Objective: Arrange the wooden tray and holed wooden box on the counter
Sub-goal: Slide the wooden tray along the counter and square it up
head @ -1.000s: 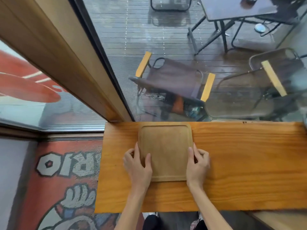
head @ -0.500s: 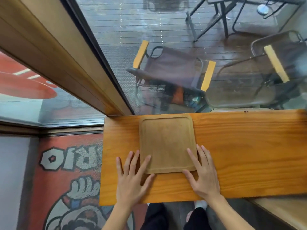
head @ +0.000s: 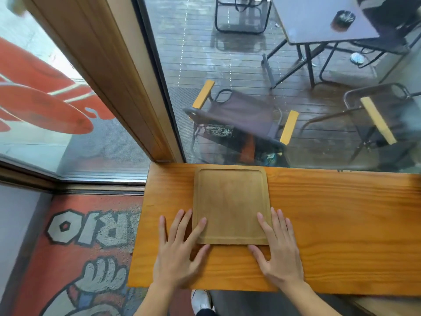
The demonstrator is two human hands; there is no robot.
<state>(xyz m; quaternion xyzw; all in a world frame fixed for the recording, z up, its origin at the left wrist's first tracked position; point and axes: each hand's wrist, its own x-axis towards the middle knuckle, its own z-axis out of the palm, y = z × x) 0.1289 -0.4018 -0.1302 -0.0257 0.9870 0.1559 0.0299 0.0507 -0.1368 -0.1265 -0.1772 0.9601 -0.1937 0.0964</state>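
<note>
A pale square wooden tray (head: 231, 204) with a shallow raised rim lies flat on the orange wooden counter (head: 337, 224), its far edge against the window. My left hand (head: 180, 252) rests flat with fingers spread at the tray's near left corner, fingertips lying over the rim. My right hand (head: 278, 249) lies flat and spread at the near right corner, its index finger on the tray. Neither hand grips anything. No holed wooden box is in view.
The counter ends at its left edge (head: 139, 224), above a floor with a red painted mural (head: 75, 247). A wooden window post (head: 109, 71) and glass stand behind the counter. Outside are folding chairs (head: 241, 119) and a table (head: 319, 17).
My hands have let go of the tray's sides, slid back toward me and opened flat at its near corners. The tray lies against the window edge as before.
</note>
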